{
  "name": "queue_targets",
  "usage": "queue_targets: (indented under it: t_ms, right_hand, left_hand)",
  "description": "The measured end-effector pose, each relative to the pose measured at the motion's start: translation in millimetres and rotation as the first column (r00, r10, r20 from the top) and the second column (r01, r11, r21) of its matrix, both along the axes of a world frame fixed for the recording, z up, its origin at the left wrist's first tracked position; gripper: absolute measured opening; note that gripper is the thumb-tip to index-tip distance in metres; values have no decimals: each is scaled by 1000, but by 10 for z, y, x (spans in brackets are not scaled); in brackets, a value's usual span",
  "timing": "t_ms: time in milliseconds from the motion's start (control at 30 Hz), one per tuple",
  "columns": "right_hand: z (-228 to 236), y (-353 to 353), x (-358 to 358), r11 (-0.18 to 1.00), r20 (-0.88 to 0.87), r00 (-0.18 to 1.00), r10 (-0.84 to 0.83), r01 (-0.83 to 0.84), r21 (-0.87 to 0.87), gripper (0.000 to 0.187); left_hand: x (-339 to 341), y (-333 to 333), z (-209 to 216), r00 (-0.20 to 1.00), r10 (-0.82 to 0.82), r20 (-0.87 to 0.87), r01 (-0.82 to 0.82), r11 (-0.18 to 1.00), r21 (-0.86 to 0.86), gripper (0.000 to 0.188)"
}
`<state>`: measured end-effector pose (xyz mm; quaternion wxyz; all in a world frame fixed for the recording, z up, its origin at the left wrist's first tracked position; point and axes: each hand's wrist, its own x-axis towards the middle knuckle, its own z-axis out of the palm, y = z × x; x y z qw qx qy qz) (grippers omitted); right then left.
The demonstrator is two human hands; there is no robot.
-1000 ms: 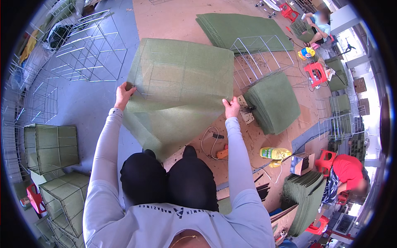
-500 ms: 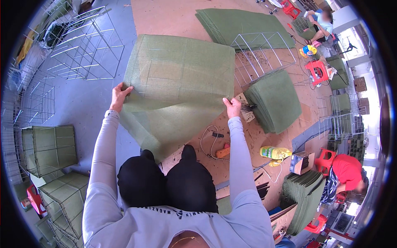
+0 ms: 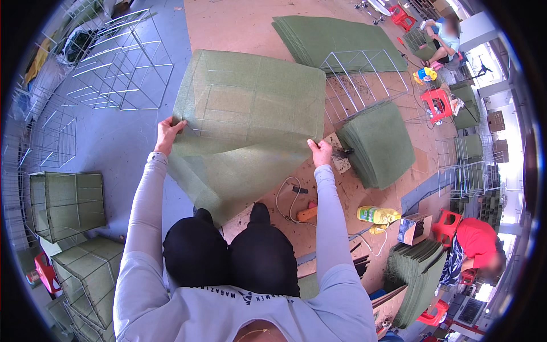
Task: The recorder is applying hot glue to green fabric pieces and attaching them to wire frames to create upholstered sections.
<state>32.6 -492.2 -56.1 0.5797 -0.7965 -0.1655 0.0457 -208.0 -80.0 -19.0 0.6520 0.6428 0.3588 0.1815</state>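
Note:
A thin green mesh fabric sheet (image 3: 253,97) lies over a rectangular wire frame, whose bars show faintly through it. My left hand (image 3: 168,135) pinches the sheet at its left edge, thumb on top. At the right edge my right hand (image 3: 321,151) grips it too, with the fingers closed. Between my hands the sheet's near part hangs down in a loose fold toward my feet. The fabric hides most of the frame beneath it.
Right of the sheet lie a stack of green sheets (image 3: 378,145), a bare wire frame (image 3: 364,80) and a yellow bottle (image 3: 378,215). An orange power strip (image 3: 307,212) with a white cord sits near my feet. Fabric-covered frames (image 3: 68,205) stand left. Two people sit working at right.
Both hands keep hold of the mesh sheet and have hardly moved. The whole view has shifted very slightly.

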Motion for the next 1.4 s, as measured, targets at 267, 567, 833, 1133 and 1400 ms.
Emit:
queue_targets:
  t_ms: [267,567,833,1133,1400]
  right_hand:
    - [-100,-104,162,991,68,998,-19,27,-128,26]
    - [1032,353,626,975,-215,964,156,-116,189,14]
    - [1010,286,735,986,-128,981,143,-129,109,13]
    - [1087,372,735,993,-114,990,88,-78,94,13]
    - [1037,191,339,944,-319,927,198,-93,316,17]
  left_hand:
    - [1,58,21,1000,3,-7,-2,985,172,12]
    - [413,522,917,997,-62,47,53,982,182,15]
    - [120,144,611,998,44,-54,-25,949,315,22]
    - [-158,-86,203,975,173,-139,-112,924,365,21]
    - [-102,16,217,977,155,-150,-100,943,317,18]
